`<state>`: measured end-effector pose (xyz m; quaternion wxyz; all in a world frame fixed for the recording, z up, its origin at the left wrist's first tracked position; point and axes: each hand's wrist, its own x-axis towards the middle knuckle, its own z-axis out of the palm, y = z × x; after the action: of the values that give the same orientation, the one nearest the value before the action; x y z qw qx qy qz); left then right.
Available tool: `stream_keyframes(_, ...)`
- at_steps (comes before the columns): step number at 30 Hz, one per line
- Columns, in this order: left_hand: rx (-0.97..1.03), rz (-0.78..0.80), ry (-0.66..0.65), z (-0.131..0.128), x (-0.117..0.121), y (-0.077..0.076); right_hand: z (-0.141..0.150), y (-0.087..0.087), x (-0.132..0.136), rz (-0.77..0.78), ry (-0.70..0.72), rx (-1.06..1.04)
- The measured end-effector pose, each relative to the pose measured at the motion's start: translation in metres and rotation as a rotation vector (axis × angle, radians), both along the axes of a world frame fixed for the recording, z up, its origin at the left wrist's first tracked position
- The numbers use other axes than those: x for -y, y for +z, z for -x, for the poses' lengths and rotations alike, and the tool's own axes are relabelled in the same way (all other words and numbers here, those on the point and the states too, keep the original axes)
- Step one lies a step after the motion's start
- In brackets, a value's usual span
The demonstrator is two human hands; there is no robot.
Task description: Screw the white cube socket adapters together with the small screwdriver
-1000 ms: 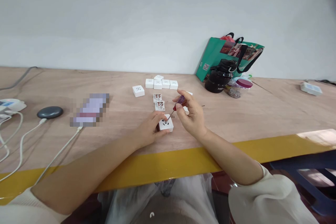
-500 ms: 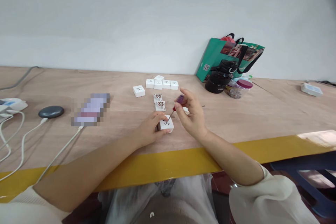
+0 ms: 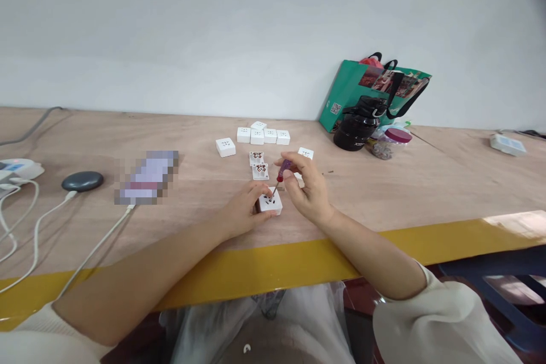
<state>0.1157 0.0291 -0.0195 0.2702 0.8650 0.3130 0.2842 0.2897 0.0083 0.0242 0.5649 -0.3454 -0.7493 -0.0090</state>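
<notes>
With my left hand point(image 3: 245, 210) I am grasping a white socket point(image 3: 270, 201) by its side, and it is lying flat on the table point(image 3: 191, 165), near the front edge, which has a yellow strip point(image 3: 298, 264). My fingers are pressing at its left part, and its slotted face is looking up. My right hand point(image 3: 305, 185) is holding a small screwdriver point(image 3: 284, 170) by its purple and red handle, between the thumb and the fingers. The screwdriver is leaning, and its tip is pointing down to the face of the socket; whether it is touching inside a hole, I cannot tell.

Just behind the socket, two open socket parts point(image 3: 259, 165) are standing one behind the other, showing reddish metal pieces. Farther back, a group of white sockets point(image 3: 263, 135) is sitting close together, and a single socket point(image 3: 226, 147) is lying apart at the left. Another white socket point(image 3: 305, 153) is showing behind my right hand. At the right, a black flask point(image 3: 356, 128) is standing before a green bag point(image 3: 350, 88), beside a jar point(image 3: 381, 148) with a dark pink lid. At the left, a phone point(image 3: 147, 177) is lying with a white cable plugged in, near a dark oval device point(image 3: 82, 181).
</notes>
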Motion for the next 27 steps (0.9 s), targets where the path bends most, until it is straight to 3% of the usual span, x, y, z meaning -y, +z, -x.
stream_keyframes(4, -0.03, 0.019, 0.005, 0.0002, 0.0012, 0.0021, -0.0012, 0.0023, -0.0037, -0.009, -0.058, 0.021)
stream_keyframes(9, -0.022, 0.002, 0.001, 0.0008, 0.0004, 0.0, -0.001, 0.0023, -0.0056, 0.042, 0.023, 0.022)
stream_keyframes(14, -0.016, -0.004, -0.003, 0.0003, -0.0003, -0.0003, -0.0008, 0.0003, -0.0057, 0.019, -0.066, 0.036)
stream_keyframes(19, -0.008, -0.013, -0.011, 0.0001, -0.0005, -0.0004, -0.0006, -0.0016, -0.0037, 0.095, 0.048, -0.024)
stream_keyframes(24, -0.03, 0.008, 0.003, 0.0006, 0.0006, -0.0005, -0.0015, 0.0003, -0.0045, 0.045, -0.041, 0.048)
stream_keyframes(27, -0.022, -0.019, 0.006, 0.0008, 0.0018, 0.0009, -0.0018, 0.0005, -0.0043, 0.07, 0.013, 0.035)
